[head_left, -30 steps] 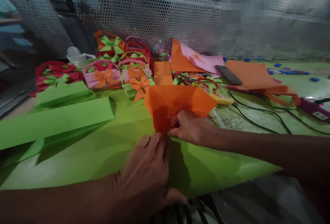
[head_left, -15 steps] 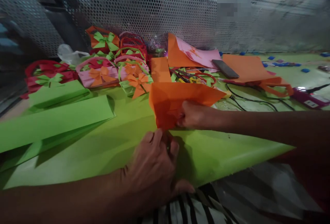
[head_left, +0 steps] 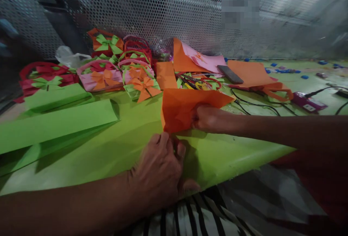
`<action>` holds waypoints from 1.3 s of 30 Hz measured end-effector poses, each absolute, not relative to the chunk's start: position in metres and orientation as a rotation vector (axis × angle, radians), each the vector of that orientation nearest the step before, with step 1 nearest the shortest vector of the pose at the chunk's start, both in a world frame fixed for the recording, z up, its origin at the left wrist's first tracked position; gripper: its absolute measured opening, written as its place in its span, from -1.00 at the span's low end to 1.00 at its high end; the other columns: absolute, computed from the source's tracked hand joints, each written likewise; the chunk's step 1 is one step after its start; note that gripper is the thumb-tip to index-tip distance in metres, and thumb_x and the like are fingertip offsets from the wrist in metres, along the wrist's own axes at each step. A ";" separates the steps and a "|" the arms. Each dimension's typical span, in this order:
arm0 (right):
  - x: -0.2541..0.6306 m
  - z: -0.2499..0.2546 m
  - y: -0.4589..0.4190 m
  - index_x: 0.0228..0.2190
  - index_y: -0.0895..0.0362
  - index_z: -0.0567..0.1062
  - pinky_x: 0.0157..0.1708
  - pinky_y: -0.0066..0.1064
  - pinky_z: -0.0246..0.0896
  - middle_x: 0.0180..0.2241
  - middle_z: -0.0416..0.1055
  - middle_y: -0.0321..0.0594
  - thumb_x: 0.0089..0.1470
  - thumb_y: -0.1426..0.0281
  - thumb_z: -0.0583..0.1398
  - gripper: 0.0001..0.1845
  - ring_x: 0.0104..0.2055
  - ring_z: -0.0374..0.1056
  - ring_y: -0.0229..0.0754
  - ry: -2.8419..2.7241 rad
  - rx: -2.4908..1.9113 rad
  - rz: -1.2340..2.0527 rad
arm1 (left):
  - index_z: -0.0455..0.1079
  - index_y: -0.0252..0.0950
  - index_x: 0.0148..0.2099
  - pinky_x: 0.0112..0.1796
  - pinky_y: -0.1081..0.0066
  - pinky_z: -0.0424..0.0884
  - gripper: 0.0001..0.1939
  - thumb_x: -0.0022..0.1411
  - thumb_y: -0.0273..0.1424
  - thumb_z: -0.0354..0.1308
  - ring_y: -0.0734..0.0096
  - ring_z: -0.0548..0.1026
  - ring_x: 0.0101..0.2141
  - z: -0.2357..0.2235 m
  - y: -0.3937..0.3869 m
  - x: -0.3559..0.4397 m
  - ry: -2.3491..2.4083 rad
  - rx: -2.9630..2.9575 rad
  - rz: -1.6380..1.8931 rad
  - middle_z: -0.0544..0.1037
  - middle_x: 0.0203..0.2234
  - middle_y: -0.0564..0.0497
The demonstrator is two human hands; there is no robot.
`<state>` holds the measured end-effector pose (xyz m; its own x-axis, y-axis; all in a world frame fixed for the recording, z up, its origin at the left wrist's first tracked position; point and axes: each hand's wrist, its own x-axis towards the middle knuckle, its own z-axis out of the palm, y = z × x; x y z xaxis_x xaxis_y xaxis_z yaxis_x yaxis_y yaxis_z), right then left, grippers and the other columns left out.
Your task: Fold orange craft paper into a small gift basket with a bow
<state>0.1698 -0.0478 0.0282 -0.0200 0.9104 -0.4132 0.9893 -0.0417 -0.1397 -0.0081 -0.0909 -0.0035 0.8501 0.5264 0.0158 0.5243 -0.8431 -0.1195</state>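
Note:
A folded orange paper (head_left: 179,107) stands partly opened on the table in front of me, its upper edge spreading right. At its near lower corner, my left hand (head_left: 163,167) has bent fingers pressed on the paper, with the thumb apart. My right hand (head_left: 205,118) is closed against the paper's inner side; the arm comes in from the right and its fingertips are hidden. Folded green paper pieces (head_left: 57,123) lie left of my hands. Behind them stand small paper bags with bows, among them a pink bag (head_left: 91,80) and a red bag (head_left: 65,80).
Scissors (head_left: 210,82) and scraps lie behind the orange paper. A phone (head_left: 230,74) rests near orange sheets (head_left: 247,71). Cables run to a purple power socket (head_left: 304,102) at right. A dark bottle (head_left: 61,22) leans before the perforated metal panel (head_left: 152,4).
My right hand has moved a little up and right along the orange paper, whose left side now stands more upright. My left hand stays at the near corner. The view has shifted slightly.

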 end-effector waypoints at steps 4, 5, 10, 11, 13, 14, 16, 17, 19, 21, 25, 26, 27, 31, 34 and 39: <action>0.164 0.034 -0.053 -0.07 0.17 0.32 -0.20 -0.18 0.27 -0.07 0.29 -0.13 0.11 0.30 0.11 -0.65 -0.14 0.31 -0.14 2.022 1.989 -0.513 | 0.37 -0.44 -0.14 -0.28 0.14 0.25 -0.30 0.06 0.13 -0.08 0.07 0.30 -0.29 -0.004 -0.090 -0.007 -0.841 -2.912 0.019 0.41 -0.35 -0.22; 0.161 0.037 -0.054 -0.09 0.18 0.34 -0.21 -0.19 0.27 -0.10 0.31 -0.12 0.10 0.31 0.12 -0.66 -0.15 0.31 -0.13 2.031 1.994 -0.476 | 0.37 -0.44 -0.13 -0.28 0.14 0.26 -0.30 0.05 0.13 -0.07 0.06 0.30 -0.28 -0.004 -0.090 -0.007 -0.846 -2.912 0.015 0.41 -0.34 -0.23; 0.145 0.044 -0.050 -0.37 0.21 0.47 -0.46 -0.39 0.16 -0.44 0.43 -0.16 -0.03 0.39 0.14 -0.82 -0.36 0.36 -0.12 2.146 2.020 -0.448 | 0.39 -0.45 -0.13 -0.25 0.14 0.26 -0.30 0.02 0.12 -0.02 0.03 0.31 -0.24 -0.003 -0.090 -0.006 -0.853 -2.921 -0.005 0.42 -0.28 -0.26; 0.143 0.042 -0.048 -0.39 0.20 0.48 -0.51 -0.44 0.13 -0.49 0.42 -0.19 -0.04 0.37 0.14 -0.82 -0.42 0.35 -0.17 2.158 2.015 -0.495 | 0.39 -0.45 -0.12 -0.24 0.15 0.26 -0.29 0.02 0.13 -0.02 0.03 0.31 -0.23 -0.002 -0.090 -0.006 -0.862 -2.913 0.005 0.42 -0.27 -0.26; 0.139 0.037 -0.042 -0.41 0.19 0.48 -0.60 -0.49 0.07 -0.55 0.41 -0.24 -0.08 0.36 0.15 -0.82 -0.53 0.31 -0.27 2.148 2.011 -0.601 | 0.40 -0.46 -0.10 -0.24 0.15 0.25 -0.25 0.02 0.15 -0.05 0.03 0.32 -0.23 -0.002 -0.091 -0.006 -0.863 -2.877 0.026 0.44 -0.25 -0.28; 0.138 0.034 -0.040 -0.40 0.20 0.48 -0.62 -0.51 0.05 -0.57 0.40 -0.25 -0.10 0.37 0.15 -0.81 -0.57 0.29 -0.29 2.131 2.015 -0.647 | 0.39 -0.49 -0.08 -0.24 0.15 0.25 -0.22 0.03 0.16 -0.08 0.02 0.33 -0.24 -0.003 -0.091 -0.006 -0.851 -2.847 0.029 0.45 -0.25 -0.31; 0.137 0.028 -0.036 -0.37 0.22 0.47 -0.65 -0.52 0.04 -0.61 0.37 -0.28 -0.14 0.39 0.17 -0.78 -0.62 0.25 -0.31 2.096 2.029 -0.712 | 0.39 -0.57 -0.07 -0.26 0.14 0.24 -0.17 0.06 0.15 -0.13 0.00 0.35 -0.26 -0.005 -0.093 -0.009 -0.792 -2.784 0.026 0.46 -0.24 -0.40; 0.136 0.027 -0.035 -0.37 0.22 0.47 -0.66 -0.52 0.04 -0.63 0.35 -0.29 -0.15 0.39 0.18 -0.77 -0.64 0.23 -0.32 2.081 2.034 -0.737 | 0.39 -0.61 -0.07 -0.28 0.15 0.24 -0.16 0.09 0.14 -0.15 -0.01 0.36 -0.27 -0.007 -0.095 -0.011 -0.759 -2.752 0.018 0.46 -0.25 -0.44; 0.136 0.026 -0.033 -0.41 0.21 0.47 -0.69 -0.51 0.01 -0.69 0.28 -0.35 -0.16 0.38 0.18 -0.81 -0.67 0.19 -0.33 2.058 2.033 -0.779 | 0.39 -0.63 -0.07 -0.32 0.16 0.23 -0.19 0.15 0.09 -0.19 0.00 0.38 -0.30 -0.009 -0.098 -0.016 -0.709 -2.695 -0.019 0.47 -0.25 -0.47; 0.136 0.026 -0.031 -0.47 0.20 0.47 -0.70 -0.52 -0.02 -0.71 0.22 -0.38 -0.17 0.36 0.20 -0.84 -0.68 0.15 -0.35 2.055 2.025 -0.810 | 0.40 -0.60 -0.08 -0.36 0.18 0.24 -0.25 0.20 0.03 -0.22 0.03 0.40 -0.33 -0.009 -0.100 -0.020 -0.682 -2.671 -0.049 0.47 -0.23 -0.46; 0.138 0.022 -0.029 -0.42 0.17 0.45 -0.68 -0.52 -0.02 -0.59 0.30 -0.34 -0.20 0.25 0.24 -0.73 -0.60 0.18 -0.34 2.113 2.021 -0.824 | 0.42 -0.51 -0.13 -0.45 0.22 0.26 -0.32 0.22 0.01 -0.24 0.11 0.40 -0.42 -0.003 -0.096 -0.022 -0.690 -2.767 0.022 0.49 -0.28 -0.39; 0.139 0.020 -0.028 -0.38 0.16 0.45 -0.66 -0.52 0.00 -0.54 0.34 -0.31 -0.22 0.23 0.24 -0.68 -0.57 0.21 -0.33 2.152 2.017 -0.819 | 0.43 -0.49 -0.15 -0.46 0.22 0.27 -0.32 0.21 0.02 -0.24 0.12 0.40 -0.44 -0.001 -0.094 -0.021 -0.710 -2.788 0.043 0.49 -0.29 -0.38; 0.139 0.019 -0.027 -0.34 0.16 0.44 -0.64 -0.52 0.02 -0.48 0.37 -0.28 -0.23 0.21 0.24 -0.63 -0.53 0.23 -0.31 2.192 2.010 -0.816 | 0.43 -0.47 -0.17 -0.47 0.22 0.27 -0.31 0.19 0.04 -0.24 0.12 0.40 -0.44 0.000 -0.092 -0.020 -0.732 -2.801 0.059 0.49 -0.28 -0.38; 0.137 0.018 -0.026 -0.25 0.14 0.42 -0.57 -0.48 0.09 -0.36 0.41 -0.21 -0.27 0.16 0.25 -0.51 -0.44 0.29 -0.24 2.181 2.024 -0.779 | 0.43 -0.47 -0.19 -0.43 0.17 0.30 -0.30 0.14 0.09 -0.17 0.01 0.41 -0.36 0.000 -0.088 -0.016 -0.759 -2.819 0.097 0.46 -0.22 -0.45; 0.135 0.019 -0.025 -0.29 0.11 0.45 -0.61 -0.47 0.06 -0.41 0.40 -0.24 -0.28 0.14 0.25 -0.54 -0.47 0.27 -0.23 2.134 2.019 -0.727 | 0.41 -0.50 -0.14 -0.40 0.15 0.30 -0.23 0.09 0.14 -0.17 -0.03 0.42 -0.32 -0.003 -0.089 -0.016 -0.734 -2.834 0.151 0.44 -0.19 -0.49; 0.145 0.012 -0.026 -0.46 0.13 0.47 -0.69 -0.48 -0.05 -0.59 0.32 -0.30 -0.21 0.21 0.19 -0.74 -0.59 0.19 -0.29 2.174 1.969 -0.645 | 0.38 -0.53 -0.11 -0.37 0.12 0.30 -0.18 0.07 0.18 -0.20 -0.09 0.41 -0.29 -0.003 -0.088 -0.016 -0.729 -2.878 0.169 0.42 -0.18 -0.52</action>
<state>0.1446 -0.0256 0.0119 -0.1349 0.9151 -0.3799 0.9742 0.0525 -0.2195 -0.0160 -0.0877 -0.0031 0.8743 0.4806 -0.0679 0.4617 -0.8666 -0.1896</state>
